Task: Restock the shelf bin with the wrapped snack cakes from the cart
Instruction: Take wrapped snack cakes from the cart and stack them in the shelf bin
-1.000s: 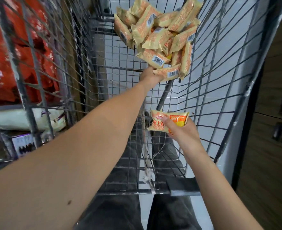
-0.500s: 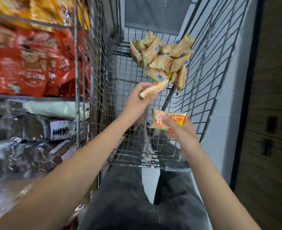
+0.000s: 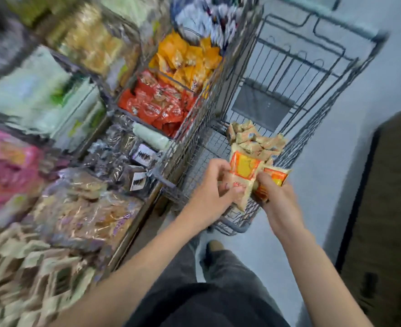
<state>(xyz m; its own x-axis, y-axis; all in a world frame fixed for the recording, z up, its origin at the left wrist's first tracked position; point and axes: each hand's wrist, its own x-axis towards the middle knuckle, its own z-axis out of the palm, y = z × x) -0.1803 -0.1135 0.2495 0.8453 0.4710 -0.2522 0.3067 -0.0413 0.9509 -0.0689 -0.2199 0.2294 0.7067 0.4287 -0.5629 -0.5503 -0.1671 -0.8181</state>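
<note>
A pile of tan wrapped snack cakes (image 3: 256, 140) lies at the far end of the grey wire cart (image 3: 296, 74). My left hand (image 3: 214, 185) grips one snack cake (image 3: 243, 171) with an orange and yellow front, held upright over the cart's near end. Beside it, touching, my right hand (image 3: 277, 197) holds a second snack cake (image 3: 275, 177). To the left, low down, a blurred shelf bin (image 3: 29, 267) holds tan wrapped packs.
Wire shelf bins fill the left: orange packs (image 3: 187, 60), red packs (image 3: 157, 102), dark foil packs (image 3: 124, 156), pink packs (image 3: 3, 166). A dark wooden cabinet (image 3: 383, 208) stands on the right. Pale floor runs between cabinet and cart. My legs are below.
My left hand lifted a cake off the pile and drew it back beside my right hand. The view rose and swung left, showing the shelf bins.
</note>
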